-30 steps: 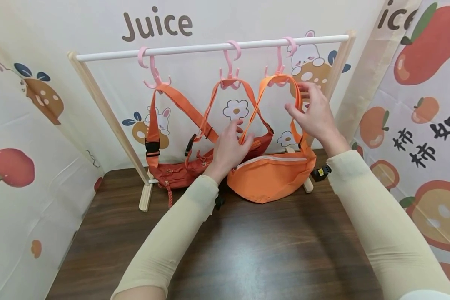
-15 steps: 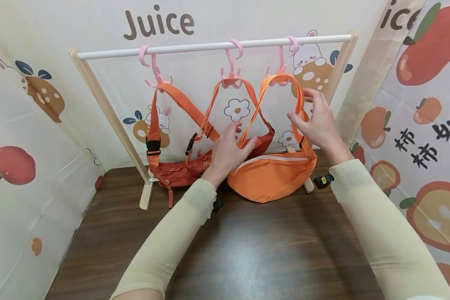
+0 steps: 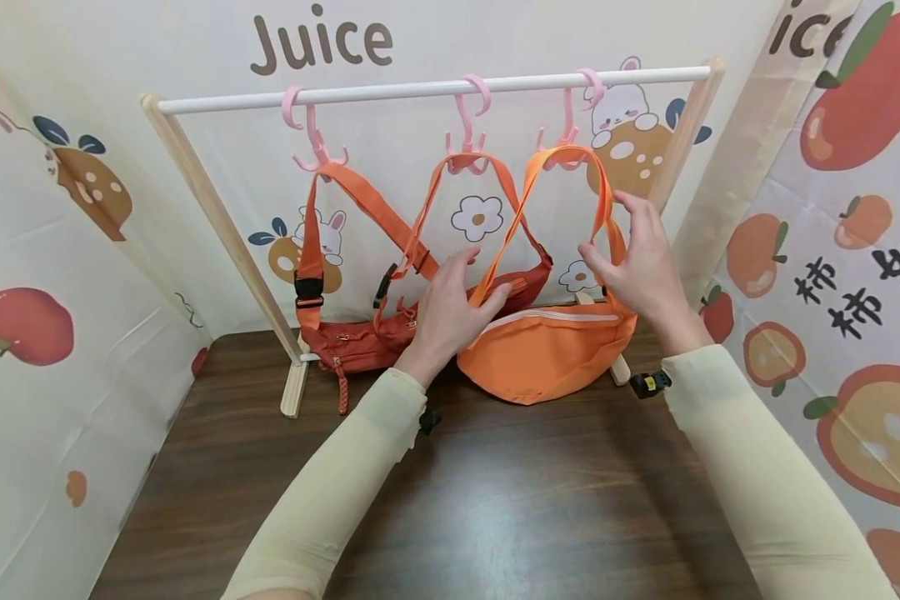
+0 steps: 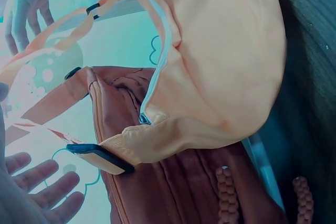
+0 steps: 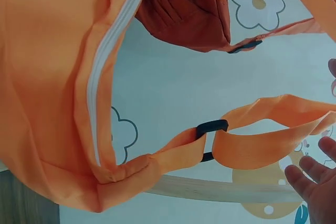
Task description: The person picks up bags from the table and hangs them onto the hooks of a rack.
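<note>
An orange waist bag (image 3: pixel 540 358) with a pale zip hangs by its looped strap (image 3: pixel 567 153) from the right pink hook (image 3: pixel 568 133), its body low at the table. Beside the strap's right side is my right hand (image 3: pixel 648 271), thumb and fingers apart with nothing between them. My left hand (image 3: pixel 450 312) hovers at the strap's lower left end, fingers spread; the left wrist view shows them just below a black buckle (image 4: pixel 100 158). Rust-red waist bags (image 3: pixel 356 348) hang behind from the left (image 3: pixel 318 150) and middle (image 3: pixel 466 137) hooks, partly hidden by my left hand and the orange bag.
A white rail (image 3: pixel 390 90) on wooden posts (image 3: pixel 210 217) carries the hooks. Its wooden foot (image 3: pixel 294 390) stands on the dark wood table (image 3: pixel 495 500). Printed cloth walls (image 3: pixel 37 433) close in the back and both sides. A braided zip pull (image 3: pixel 342 392) dangles at the left.
My right hand has slid down and slightly right along the strap's side. The left hand has drawn a little down and away from the strap. The bags hang as before.
</note>
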`<action>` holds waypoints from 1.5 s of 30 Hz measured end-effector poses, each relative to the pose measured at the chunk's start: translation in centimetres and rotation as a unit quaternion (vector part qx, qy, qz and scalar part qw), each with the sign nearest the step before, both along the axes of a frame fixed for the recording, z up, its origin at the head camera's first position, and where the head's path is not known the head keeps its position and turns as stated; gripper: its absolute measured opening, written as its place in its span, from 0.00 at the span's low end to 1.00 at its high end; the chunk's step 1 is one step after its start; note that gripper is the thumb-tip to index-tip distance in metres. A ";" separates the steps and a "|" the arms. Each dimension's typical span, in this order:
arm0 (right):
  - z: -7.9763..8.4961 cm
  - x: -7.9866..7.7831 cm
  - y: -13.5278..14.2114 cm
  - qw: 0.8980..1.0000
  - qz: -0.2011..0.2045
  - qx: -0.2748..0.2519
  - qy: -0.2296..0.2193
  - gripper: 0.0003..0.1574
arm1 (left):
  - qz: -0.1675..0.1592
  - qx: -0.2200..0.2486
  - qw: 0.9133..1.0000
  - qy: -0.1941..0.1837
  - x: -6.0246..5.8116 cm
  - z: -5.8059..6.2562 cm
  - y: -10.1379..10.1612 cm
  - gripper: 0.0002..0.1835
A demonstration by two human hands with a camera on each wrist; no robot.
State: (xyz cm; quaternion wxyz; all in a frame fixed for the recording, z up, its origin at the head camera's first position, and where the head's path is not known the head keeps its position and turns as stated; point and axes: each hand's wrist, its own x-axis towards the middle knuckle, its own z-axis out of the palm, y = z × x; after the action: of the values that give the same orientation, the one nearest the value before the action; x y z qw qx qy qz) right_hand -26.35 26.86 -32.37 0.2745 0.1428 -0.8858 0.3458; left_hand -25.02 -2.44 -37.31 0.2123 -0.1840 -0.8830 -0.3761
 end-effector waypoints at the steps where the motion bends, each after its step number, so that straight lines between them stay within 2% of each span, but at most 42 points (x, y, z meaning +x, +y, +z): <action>1: -0.1 0.1 0.0 1.000 -0.001 0.003 0.008 0.51 | 0.001 0.000 1.000 0.003 0.1 -0.1 -0.1 0.42; 7: -0.9 1.0 0.3 0.997 0.007 0.028 0.076 0.51 | 0.006 -0.001 1.000 0.014 0.9 -0.6 -0.4 0.43; 14: -1.6 2.1 0.1 0.984 0.038 0.054 0.167 0.50 | 0.004 -0.008 0.999 0.036 2.0 -1.0 -1.0 0.43; 23: -3.1 4.4 -1.5 0.972 0.087 0.083 0.200 0.50 | -0.013 -0.030 0.997 0.074 4.1 -1.4 -2.1 0.43; 26: -3.8 5.2 -1.9 0.972 0.105 0.094 0.189 0.51 | -0.015 -0.040 0.996 0.083 4.8 -1.6 -2.6 0.44; 34: -5.8 6.6 -2.4 0.978 0.123 0.116 0.123 0.54 | -0.017 -0.072 0.992 0.106 6.9 -2.4 -4.1 0.45; 45: -7.6 7.8 -3.3 0.975 0.133 0.155 0.091 0.57 | -0.006 -0.106 0.988 0.110 8.4 -3.6 -5.8 0.46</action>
State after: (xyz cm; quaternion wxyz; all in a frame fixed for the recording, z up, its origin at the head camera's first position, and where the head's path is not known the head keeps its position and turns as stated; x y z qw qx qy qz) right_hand -18.60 23.52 -39.92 0.2801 0.3306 -0.8731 0.2236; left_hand -16.64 -8.28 -40.87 0.2846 -0.2513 -0.8882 -0.2589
